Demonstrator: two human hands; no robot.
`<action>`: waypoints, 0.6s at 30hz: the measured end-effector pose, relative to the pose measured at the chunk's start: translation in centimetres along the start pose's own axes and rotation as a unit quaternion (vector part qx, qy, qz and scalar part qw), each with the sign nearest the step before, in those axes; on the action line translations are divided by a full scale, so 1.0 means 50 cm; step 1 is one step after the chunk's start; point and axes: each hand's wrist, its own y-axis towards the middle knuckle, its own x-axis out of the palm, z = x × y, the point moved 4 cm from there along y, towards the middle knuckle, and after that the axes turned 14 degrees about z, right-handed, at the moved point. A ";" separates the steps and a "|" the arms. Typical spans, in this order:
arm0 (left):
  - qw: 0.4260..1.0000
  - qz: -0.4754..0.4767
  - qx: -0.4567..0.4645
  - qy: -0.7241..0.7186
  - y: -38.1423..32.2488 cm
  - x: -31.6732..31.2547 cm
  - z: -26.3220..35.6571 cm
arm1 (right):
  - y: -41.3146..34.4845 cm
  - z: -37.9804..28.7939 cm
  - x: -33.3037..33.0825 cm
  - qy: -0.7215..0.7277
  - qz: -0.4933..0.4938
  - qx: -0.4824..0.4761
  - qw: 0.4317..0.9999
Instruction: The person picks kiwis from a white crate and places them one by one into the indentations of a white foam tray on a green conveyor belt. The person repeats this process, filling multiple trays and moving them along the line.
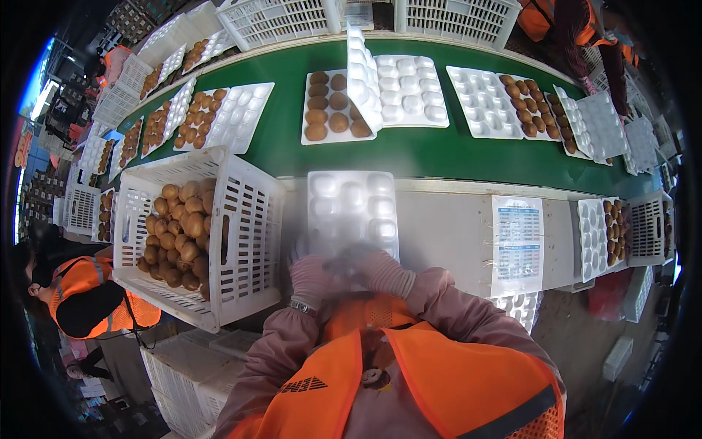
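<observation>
Both my hands wear pale knit gloves and meet at the near end of a white molded fruit tray (352,200) on the grey worktop. My left hand (312,276) is at the tray's near left corner, and my right hand (381,269) is at its near right part. A blurred patch covers the fingers, so what they hold cannot be told. To the left, a tilted white plastic crate (249,241) holds many brown kiwifruit (184,230). Beyond the worktop, a tray of kiwifruit (329,107) lies on the green conveyor belt, beside an upright tray (362,82) and a flat tray (408,90).
More trays, some with kiwifruit (532,107), lie along the green belt (285,148). A printed sheet (517,247) lies right on the worktop. White crates (458,22) line the belt's far side. A person in an orange vest (90,293) is at left, another person (581,33) at upper right.
</observation>
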 end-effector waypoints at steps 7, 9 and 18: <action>0.949 -0.261 -0.139 -0.107 -0.003 0.128 -0.040 | -0.060 -0.024 -0.122 -0.141 0.108 0.056 0.983; 0.974 -0.182 -0.034 -0.132 0.026 0.125 0.011 | -0.064 -0.009 -0.105 -0.242 -0.004 0.096 0.966; 0.952 -0.202 0.230 0.020 0.335 0.259 0.212 | -0.114 0.073 -0.106 -0.319 0.028 0.261 0.911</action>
